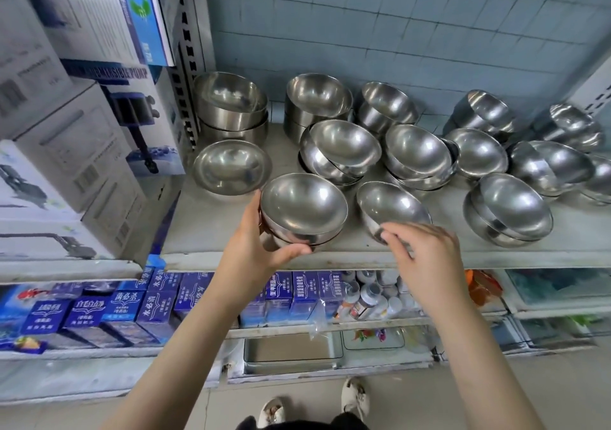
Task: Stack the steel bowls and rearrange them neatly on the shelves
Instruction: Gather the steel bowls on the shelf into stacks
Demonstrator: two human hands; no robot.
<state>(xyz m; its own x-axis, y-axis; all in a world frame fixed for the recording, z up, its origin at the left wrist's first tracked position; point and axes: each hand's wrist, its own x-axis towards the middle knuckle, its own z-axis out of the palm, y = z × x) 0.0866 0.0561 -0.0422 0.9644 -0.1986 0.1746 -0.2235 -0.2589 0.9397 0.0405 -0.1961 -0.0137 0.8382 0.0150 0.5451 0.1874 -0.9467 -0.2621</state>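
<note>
Several steel bowls stand on a pale shelf (211,231), some single, some in tilted stacks. My left hand (254,247) grips a short stack of nested bowls (302,208) from its left side and underneath, at the shelf's front edge. Just right of it lies a single bowl (390,206); my right hand (426,254) is at its near rim, fingers bent, and whether they pinch the rim is unclear. A wide shallow bowl (229,166) sits behind the held stack on the left. Leaning stacks (344,148) (416,153) (510,208) fill the middle and right.
Cardboard pump boxes (99,125) crowd the shelf to the left, beside a perforated upright post (185,75). A tiled wall (396,32) backs the shelf. Below are blue boxes (155,310), small bottles (370,300) and trays (291,350). My shoes (355,396) stand on the floor.
</note>
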